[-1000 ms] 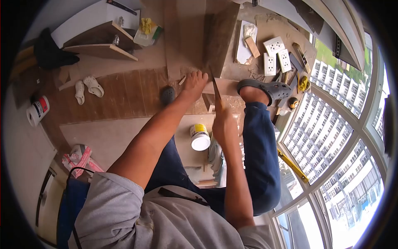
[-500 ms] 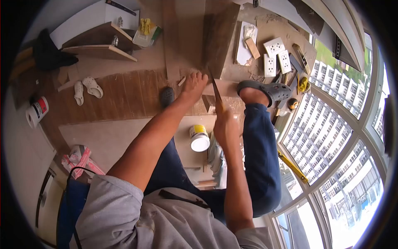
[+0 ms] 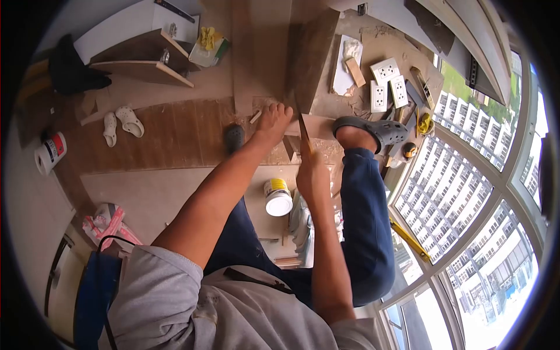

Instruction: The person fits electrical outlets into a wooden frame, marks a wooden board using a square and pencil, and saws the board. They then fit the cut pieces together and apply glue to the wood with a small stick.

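My right hand is closed round the handle of a handsaw. The narrow blade points away from me and lies across a wooden board. Left of the blade, my left hand grips the same board with its fingers curled over the far edge. My foot in a dark clog presses on the board's right part. How deep the blade sits in the wood cannot be made out.
Socket plates, a wood block and a tape measure lie at the upper right. Below the board stands a paint tub. White clogs rest on the floor at left. Windows line the right side.
My right hand and the saw have shifted slightly toward me and to the left. My left hand keeps its place on the board. The whole view has moved a little.
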The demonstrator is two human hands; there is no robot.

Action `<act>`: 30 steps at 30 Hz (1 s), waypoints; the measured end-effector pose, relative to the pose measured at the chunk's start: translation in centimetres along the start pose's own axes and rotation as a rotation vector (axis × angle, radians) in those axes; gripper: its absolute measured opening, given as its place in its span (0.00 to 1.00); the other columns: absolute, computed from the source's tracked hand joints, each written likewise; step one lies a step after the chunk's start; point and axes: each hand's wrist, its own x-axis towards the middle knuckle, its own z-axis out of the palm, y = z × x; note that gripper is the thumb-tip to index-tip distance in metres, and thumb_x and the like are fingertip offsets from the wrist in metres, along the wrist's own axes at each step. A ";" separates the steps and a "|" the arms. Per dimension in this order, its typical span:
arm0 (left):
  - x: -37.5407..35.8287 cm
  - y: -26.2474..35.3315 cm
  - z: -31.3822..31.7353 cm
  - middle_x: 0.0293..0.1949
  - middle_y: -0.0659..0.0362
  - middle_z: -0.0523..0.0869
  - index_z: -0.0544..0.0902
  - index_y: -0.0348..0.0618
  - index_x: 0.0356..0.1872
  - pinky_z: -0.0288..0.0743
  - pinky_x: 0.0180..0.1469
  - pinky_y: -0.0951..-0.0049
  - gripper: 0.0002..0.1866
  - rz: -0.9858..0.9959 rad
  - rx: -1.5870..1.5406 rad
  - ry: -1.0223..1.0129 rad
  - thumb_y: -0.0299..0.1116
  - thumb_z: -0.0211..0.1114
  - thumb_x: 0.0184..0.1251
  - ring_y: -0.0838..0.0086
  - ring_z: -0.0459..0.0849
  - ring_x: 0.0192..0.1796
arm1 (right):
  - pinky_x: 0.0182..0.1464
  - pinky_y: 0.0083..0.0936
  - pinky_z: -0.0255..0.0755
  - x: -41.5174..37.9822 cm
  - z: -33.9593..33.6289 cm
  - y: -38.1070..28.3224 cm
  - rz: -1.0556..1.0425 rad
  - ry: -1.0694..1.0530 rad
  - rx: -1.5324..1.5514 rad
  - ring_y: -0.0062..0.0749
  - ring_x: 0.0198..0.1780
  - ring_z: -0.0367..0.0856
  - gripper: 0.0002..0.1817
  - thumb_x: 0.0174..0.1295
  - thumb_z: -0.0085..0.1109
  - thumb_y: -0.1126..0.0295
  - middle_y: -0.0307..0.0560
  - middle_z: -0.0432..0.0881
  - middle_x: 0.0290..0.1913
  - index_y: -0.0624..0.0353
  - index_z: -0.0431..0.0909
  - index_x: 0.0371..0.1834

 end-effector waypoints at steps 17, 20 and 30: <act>-0.6 0.5 -0.1 0.47 0.56 0.82 0.77 0.50 0.48 0.75 0.54 0.61 0.15 -0.017 -0.040 0.009 0.32 0.68 0.61 0.64 0.82 0.53 | 0.36 0.63 0.72 -5.3 -2.1 -1.6 0.251 -0.026 0.160 0.78 0.35 0.81 0.12 0.74 0.52 0.67 0.77 0.81 0.30 0.67 0.67 0.45; 0.2 0.1 -0.1 0.48 0.56 0.82 0.78 0.50 0.48 0.75 0.54 0.61 0.15 -0.029 -0.032 0.023 0.32 0.68 0.61 0.63 0.82 0.54 | 0.35 0.64 0.71 -6.7 -1.9 -1.5 0.301 -0.048 0.199 0.79 0.35 0.80 0.11 0.75 0.51 0.67 0.78 0.81 0.30 0.66 0.67 0.45; 0.1 -0.5 -0.7 0.47 0.55 0.83 0.78 0.49 0.46 0.76 0.53 0.61 0.15 -0.003 -0.061 0.046 0.31 0.70 0.58 0.63 0.83 0.53 | 0.39 0.62 0.73 0.8 -0.7 -1.0 0.100 0.026 0.165 0.78 0.39 0.81 0.13 0.75 0.49 0.67 0.81 0.80 0.33 0.71 0.72 0.45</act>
